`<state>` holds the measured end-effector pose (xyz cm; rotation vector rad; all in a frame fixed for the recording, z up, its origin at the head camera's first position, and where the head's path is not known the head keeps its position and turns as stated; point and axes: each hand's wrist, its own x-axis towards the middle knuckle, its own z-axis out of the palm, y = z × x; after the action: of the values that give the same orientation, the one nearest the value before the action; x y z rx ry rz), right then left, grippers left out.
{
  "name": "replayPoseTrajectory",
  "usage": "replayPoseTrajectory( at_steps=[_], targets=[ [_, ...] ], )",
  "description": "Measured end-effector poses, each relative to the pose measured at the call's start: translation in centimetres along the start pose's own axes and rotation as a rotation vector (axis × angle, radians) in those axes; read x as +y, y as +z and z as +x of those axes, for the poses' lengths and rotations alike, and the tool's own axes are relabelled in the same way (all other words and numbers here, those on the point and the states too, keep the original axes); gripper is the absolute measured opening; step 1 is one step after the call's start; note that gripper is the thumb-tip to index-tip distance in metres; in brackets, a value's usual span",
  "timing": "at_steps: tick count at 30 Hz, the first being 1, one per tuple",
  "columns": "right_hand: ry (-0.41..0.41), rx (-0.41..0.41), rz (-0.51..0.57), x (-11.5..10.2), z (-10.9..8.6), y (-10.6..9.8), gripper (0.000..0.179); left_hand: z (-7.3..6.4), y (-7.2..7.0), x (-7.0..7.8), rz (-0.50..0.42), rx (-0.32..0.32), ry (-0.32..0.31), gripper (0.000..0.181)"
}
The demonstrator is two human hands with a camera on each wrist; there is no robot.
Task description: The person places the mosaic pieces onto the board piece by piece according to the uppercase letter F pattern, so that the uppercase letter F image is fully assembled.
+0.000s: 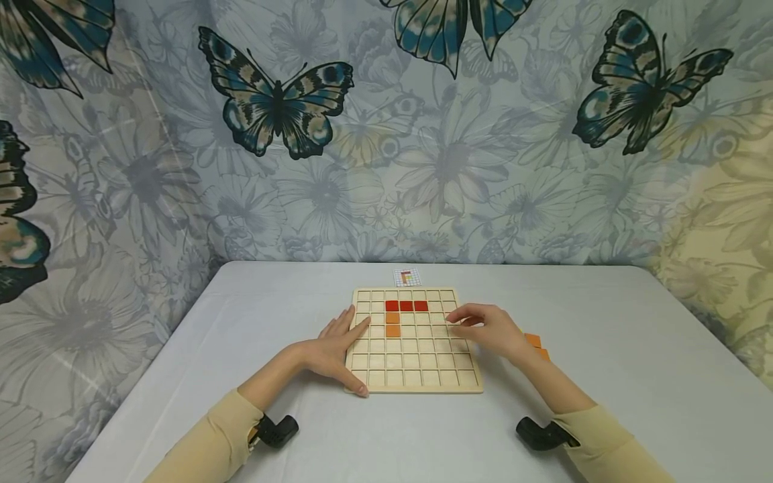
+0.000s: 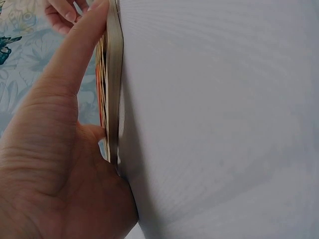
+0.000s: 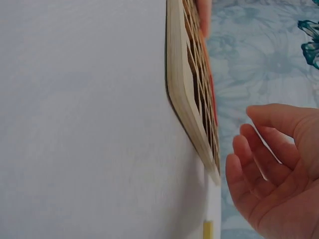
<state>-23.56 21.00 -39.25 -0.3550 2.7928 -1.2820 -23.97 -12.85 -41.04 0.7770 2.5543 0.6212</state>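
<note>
A wooden grid board [image 1: 423, 389] lies on the table. Three red tiles [image 1: 406, 306] form a row in its upper part, with two orange tiles [image 1: 392, 325] in a column below the leftmost. My left hand [image 1: 332, 350] spreads over the board's left edge, its thumb at the near left corner. Above the board's right edge hovers my right hand [image 1: 488, 327], fingers loosely bent. In the right wrist view this hand [image 3: 279, 164] shows a gap between thumb and fingertips, and no tile is visible there.
A small card [image 1: 407, 278] with a coloured grid pattern lies just behind the board. More orange tiles [image 1: 534, 341] lie right of the board, partly hidden by the right forearm. A yellow piece [image 3: 208, 230] shows low in the right wrist view. White cloth [image 1: 386, 436] covers the table.
</note>
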Motion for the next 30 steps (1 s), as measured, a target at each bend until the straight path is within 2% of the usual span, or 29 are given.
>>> replayPoseTrajectory(
  at_steps=[11,15,18,23,30],
  targets=[
    [-0.015,0.04,-0.044,1.6,-1.4,-2.5,0.021,-0.1,0.0,-0.1,0.018,0.002,0.0,0.132],
    [0.026,0.043,-0.071,2.2,-1.9,-3.3,0.024,0.0,0.1,-0.2,0.011,0.0,0.004,0.133],
    [0.091,0.042,-0.079,2.7,-2.4,-4.0,0.026,0.1,0.1,-0.2,0.01,0.001,0.004,0.133],
    [0.128,0.047,-0.151,3.8,-3.0,-5.3,0.03,0.1,0.1,-0.1,0.015,0.004,-0.002,0.132],
    [0.111,0.06,-0.263,5.1,-3.8,-6.7,0.031,0.1,0.2,-0.1,0.018,0.006,0.005,0.132]
  ],
)
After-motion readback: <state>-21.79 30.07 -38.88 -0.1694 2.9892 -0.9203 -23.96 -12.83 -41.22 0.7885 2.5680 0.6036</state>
